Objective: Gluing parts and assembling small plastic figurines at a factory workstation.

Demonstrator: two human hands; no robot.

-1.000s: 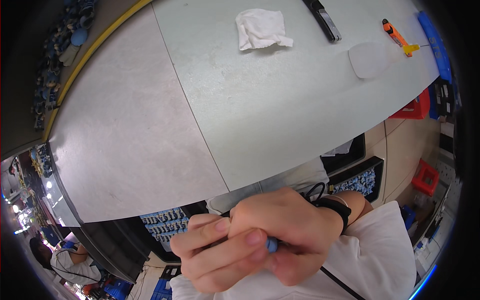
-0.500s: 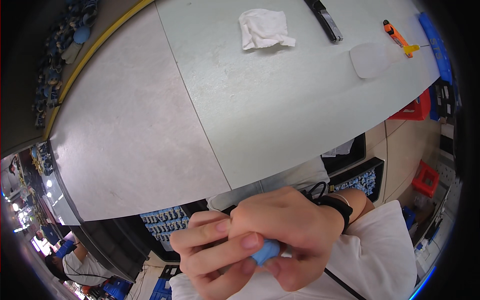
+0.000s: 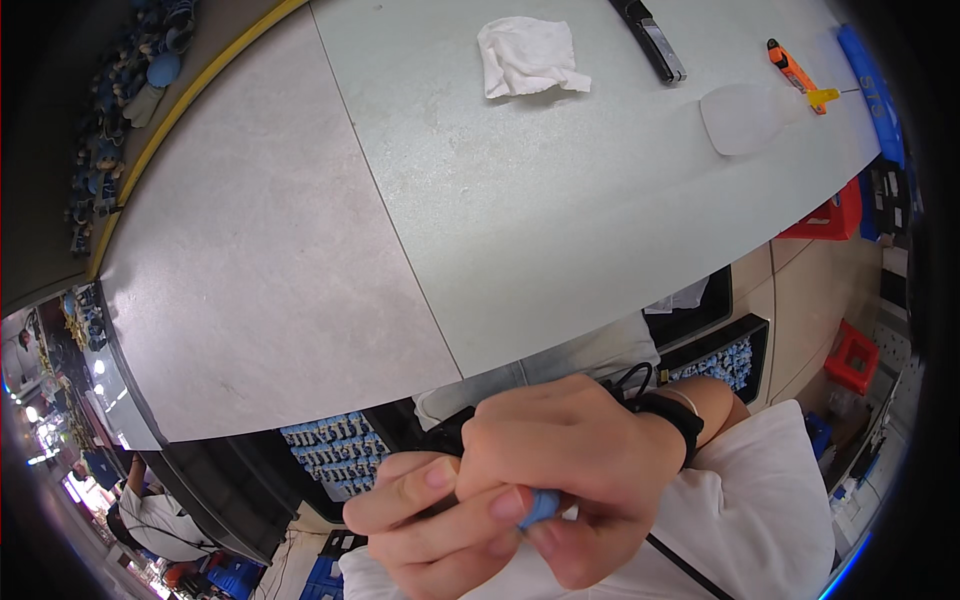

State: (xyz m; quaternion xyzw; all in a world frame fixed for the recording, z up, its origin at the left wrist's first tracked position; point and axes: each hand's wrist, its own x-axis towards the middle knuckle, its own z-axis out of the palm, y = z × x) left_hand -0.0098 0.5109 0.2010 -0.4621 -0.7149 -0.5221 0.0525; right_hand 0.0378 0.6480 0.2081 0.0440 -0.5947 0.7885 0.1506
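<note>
Close to my body, below the table's front edge, both hands meet around a small blue piece (image 3: pixel 538 508). Its kind is hard to make out because my fingers cover most of it. My left hand (image 3: pixel 430 520) is closed, its fingertips pressed on the blue piece's left side. My right hand (image 3: pixel 570 450) is curled over from the right, with its thumb and bent fingers closed on the same piece. A tiny white bit shows at its right end, between the fingers of my right hand.
On the table (image 3: pixel 290 230) lie a crumpled white cloth (image 3: pixel 530 60), a black-handled tool (image 3: pixel 652 42), an orange cutter (image 3: pixel 790 68) and a clear bottle with a yellow tip (image 3: pixel 745 120). Trays of small blue figures (image 3: pixel 335 450) sit below the edge. A co-worker (image 3: pixel 160 520) is at lower left.
The blue piece has turned in my fingers: less blue shows, and a white bit now appears beside it. My left fingers shifted slightly right. The co-worker has changed posture.
</note>
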